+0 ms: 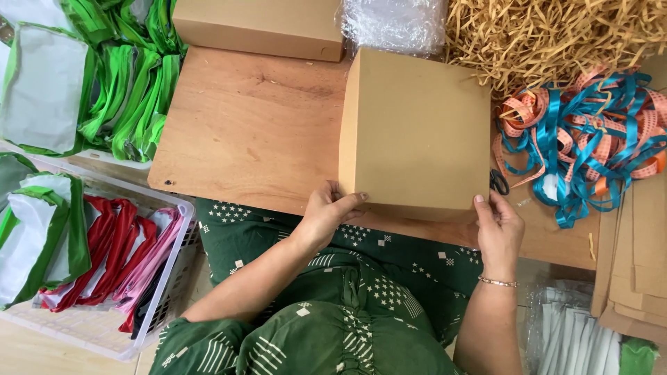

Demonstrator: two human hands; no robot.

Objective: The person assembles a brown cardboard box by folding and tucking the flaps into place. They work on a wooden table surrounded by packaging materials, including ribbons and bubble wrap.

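Observation:
A plain brown cardboard box (415,132) stands closed on the wooden board (250,132) in front of me. My left hand (326,212) grips its near left corner, thumb on the front face. Its near right corner is held by my right hand (497,229), which wears a thin bracelet at the wrist. Both hands press against the box's lower edge, close to the board's front edge.
A second brown box (260,26) lies at the back, beside a clear plastic bundle (393,24). Straw-like paper shreds (556,35) and blue and pink ribbons (590,132) fill the right. Scissors (498,182) peek out by the box. A white basket (90,264) of cloth bags sits left; flat cardboard (636,264) lies right.

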